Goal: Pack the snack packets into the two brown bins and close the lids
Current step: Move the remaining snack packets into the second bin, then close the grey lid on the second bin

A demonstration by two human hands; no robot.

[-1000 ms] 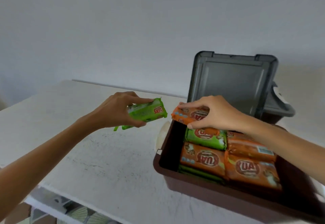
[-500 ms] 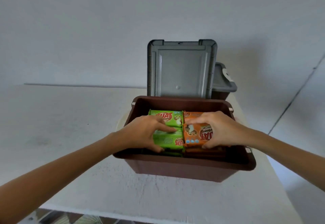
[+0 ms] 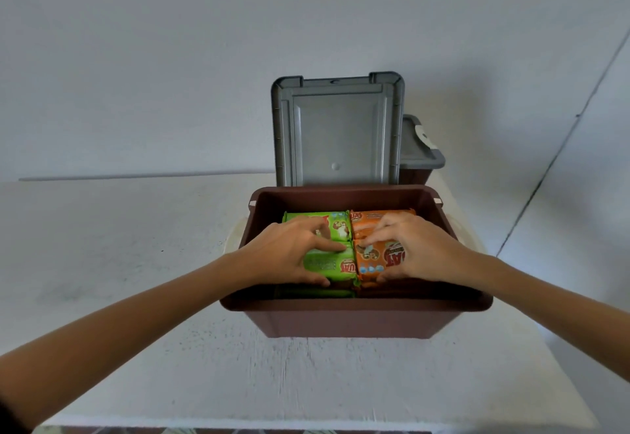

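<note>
A brown bin (image 3: 354, 319) stands in front of me on the white table, its grey lid (image 3: 337, 133) propped upright at the back. Green and orange snack packets fill the bin. My left hand (image 3: 289, 253) grips a green packet (image 3: 332, 264) lying on top at the left. On the right, my right hand (image 3: 419, 249) grips an orange packet (image 3: 373, 258) next to the green one. Another green packet (image 3: 335, 225) and another orange packet (image 3: 366, 220) lie behind them. A second brown bin (image 3: 416, 174) with a shut grey lid (image 3: 421, 152) sits behind, at the right.
The white table (image 3: 136, 246) stretches to the left and front of the bin. Its right edge runs close beside the bin. A pale wall rises just behind the table, and something whitish (image 3: 235, 237) peeks out at the bin's left side.
One second ago both hands held packets above and left of the bin. Both hands have since set the green and orange packets down on top of the stack.
</note>
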